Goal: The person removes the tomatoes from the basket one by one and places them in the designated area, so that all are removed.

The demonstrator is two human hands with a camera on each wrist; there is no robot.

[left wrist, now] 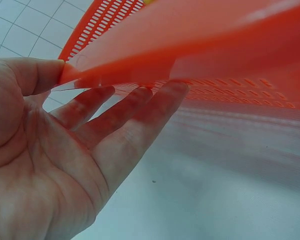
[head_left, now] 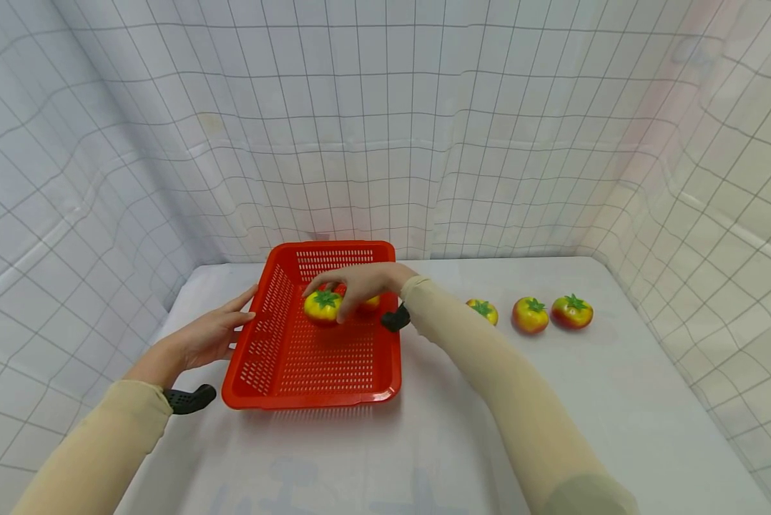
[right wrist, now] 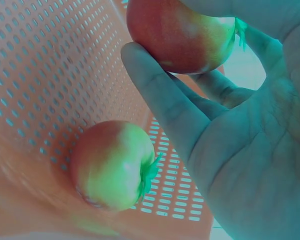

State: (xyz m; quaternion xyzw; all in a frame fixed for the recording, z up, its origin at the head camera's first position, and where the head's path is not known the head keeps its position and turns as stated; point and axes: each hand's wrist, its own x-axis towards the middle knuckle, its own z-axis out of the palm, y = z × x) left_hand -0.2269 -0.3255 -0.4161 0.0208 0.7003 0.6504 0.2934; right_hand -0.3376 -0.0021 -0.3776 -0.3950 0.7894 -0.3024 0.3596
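Observation:
My right hand (head_left: pixel 367 283) is inside a red perforated plastic basket (head_left: pixel 327 365), gripping a red-and-yellow tomato-like fruit (head_left: pixel 321 309) with a green leafy top. In the right wrist view, fingers and thumb lie around that fruit (right wrist: pixel 182 37), above the basket's floor. Another such fruit (right wrist: pixel 112 165) sits in the basket below the hand; the head view shows it partly covered by the right hand. At the basket's left side, my left hand (head_left: pixel 210 337) holds the rim (left wrist: pixel 140 65), thumb on its edge and fingers underneath against the outside.
Right of the basket, three similar fruits stand on the white table: one (head_left: pixel 484 310) partly behind the right sleeve, a second (head_left: pixel 530 315), and a third (head_left: pixel 572 312) farthest right. White grid-patterned curtains (head_left: pixel 385 129) surround the table at the back and both sides.

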